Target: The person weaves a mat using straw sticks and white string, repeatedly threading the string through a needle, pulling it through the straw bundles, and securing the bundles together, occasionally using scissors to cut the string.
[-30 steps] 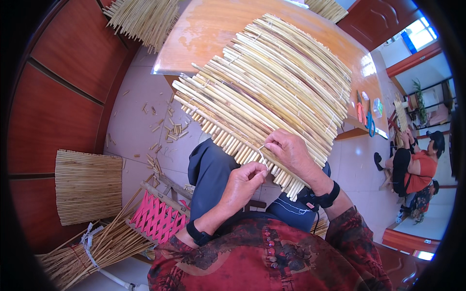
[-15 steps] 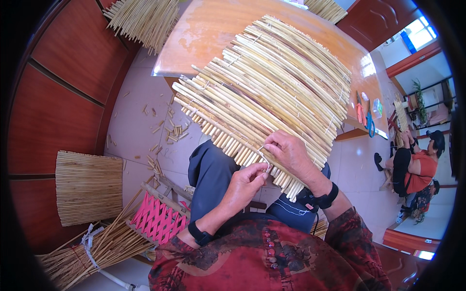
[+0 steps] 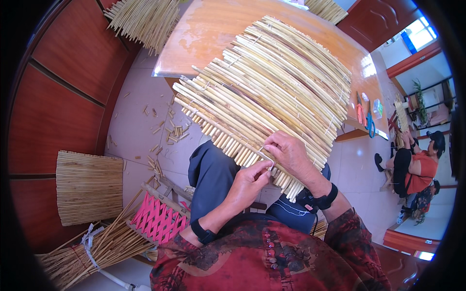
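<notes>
A mat of pale reed stalks (image 3: 291,82), tied together in rows with white string, slopes from the table down over my lap. At its near edge my left hand (image 3: 250,184) pinches a white string (image 3: 264,156) between thumb and forefinger. My right hand (image 3: 289,153) lies on the mat just beyond, its thumb and fingertips closed at the other end of that short string loop, by the outermost stalk. Cut stalk ends show beneath the edge. A loose length of string (image 3: 289,208) hangs over my dark trousers.
Red-handled pliers (image 3: 360,111) and blue scissors (image 3: 371,121) lie on the orange table (image 3: 194,34). Offcuts (image 3: 177,131) litter the floor at left. A finished mat (image 3: 90,188), a pink-webbed stool (image 3: 158,218) and a bundle of stalks (image 3: 87,257) stand nearby. Another person (image 3: 420,167) sits at far right.
My left hand has moved slightly right and up with the string. My right hand has barely shifted, and the mat stays in place.
</notes>
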`<state>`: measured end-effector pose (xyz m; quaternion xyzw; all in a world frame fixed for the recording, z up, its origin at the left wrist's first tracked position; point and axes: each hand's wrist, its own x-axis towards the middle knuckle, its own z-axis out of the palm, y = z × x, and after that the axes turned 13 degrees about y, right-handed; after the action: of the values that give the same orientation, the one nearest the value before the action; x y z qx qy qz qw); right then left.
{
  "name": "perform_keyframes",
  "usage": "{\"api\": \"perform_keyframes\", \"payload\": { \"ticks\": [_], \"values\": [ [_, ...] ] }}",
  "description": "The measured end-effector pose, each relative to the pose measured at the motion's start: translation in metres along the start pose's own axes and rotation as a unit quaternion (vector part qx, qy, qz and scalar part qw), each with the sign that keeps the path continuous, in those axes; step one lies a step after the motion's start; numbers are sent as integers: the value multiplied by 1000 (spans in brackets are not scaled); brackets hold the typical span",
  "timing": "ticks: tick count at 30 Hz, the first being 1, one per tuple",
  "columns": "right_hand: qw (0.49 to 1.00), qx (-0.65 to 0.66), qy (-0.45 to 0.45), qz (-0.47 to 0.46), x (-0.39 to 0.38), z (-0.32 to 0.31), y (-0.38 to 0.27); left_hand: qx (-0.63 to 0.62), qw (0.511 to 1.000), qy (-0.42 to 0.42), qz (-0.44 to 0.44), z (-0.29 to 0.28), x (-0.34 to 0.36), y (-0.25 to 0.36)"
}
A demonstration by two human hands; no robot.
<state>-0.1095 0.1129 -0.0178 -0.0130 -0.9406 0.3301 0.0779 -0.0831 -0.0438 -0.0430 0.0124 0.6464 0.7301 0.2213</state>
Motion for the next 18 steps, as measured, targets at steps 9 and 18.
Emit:
{"api": "perform_keyframes", "payload": {
  "ticks": [9,18],
  "values": [
    [1000,-1,3,1,0,0,-1,-9,1000,-1,13,0,-1,-4],
    [999,26,19,3,-2,0,-1,-6,1000,-7,-17,-6,-3,-15]
  ]
}}
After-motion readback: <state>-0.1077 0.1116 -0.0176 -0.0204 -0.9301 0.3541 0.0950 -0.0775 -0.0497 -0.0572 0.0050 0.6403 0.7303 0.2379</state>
